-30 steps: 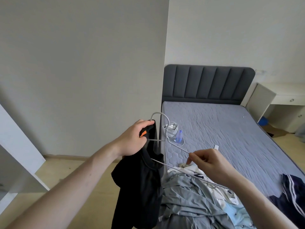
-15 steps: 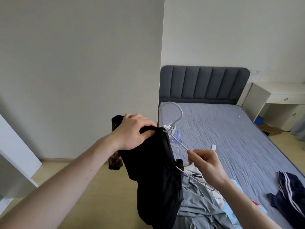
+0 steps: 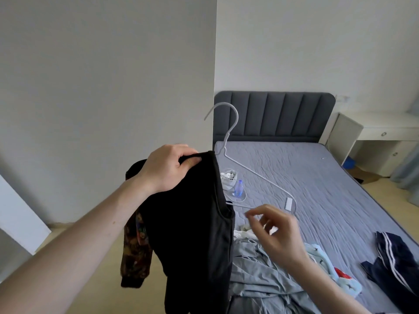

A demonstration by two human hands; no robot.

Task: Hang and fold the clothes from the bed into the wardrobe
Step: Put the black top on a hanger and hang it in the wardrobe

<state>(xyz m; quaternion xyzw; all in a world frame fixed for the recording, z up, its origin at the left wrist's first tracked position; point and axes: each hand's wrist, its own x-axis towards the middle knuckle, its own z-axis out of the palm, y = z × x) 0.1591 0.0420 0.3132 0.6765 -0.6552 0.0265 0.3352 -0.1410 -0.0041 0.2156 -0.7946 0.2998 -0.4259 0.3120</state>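
Observation:
My left hand (image 3: 167, 168) grips the shoulder of a black garment (image 3: 192, 234) and holds it up over the floor beside the bed (image 3: 306, 177). A brown patterned sleeve (image 3: 136, 252) hangs behind it. One end of a white wire hanger (image 3: 256, 175) sits inside the garment's neck, with its hook pointing up. My right hand (image 3: 276, 232) hovers just below the hanger's bottom bar, blurred, fingers loosely spread and holding nothing. More clothes lie on the bed: a grey-blue pile (image 3: 256, 268), a light blue patterned piece (image 3: 335, 277) and a navy striped garment (image 3: 392, 257).
A small clear bottle (image 3: 238, 189) and a white bag (image 3: 229, 177) sit at the bed's left edge, a small white object (image 3: 288, 203) further in. The dark headboard (image 3: 272, 114) stands against the far wall. A white desk (image 3: 374, 132) is at right, a white panel (image 3: 18, 218) at left.
My left hand pulled the black garment further over the hanger and lifted it. The hanger tipped upright. My right hand let go of the hanger's bar and opened.

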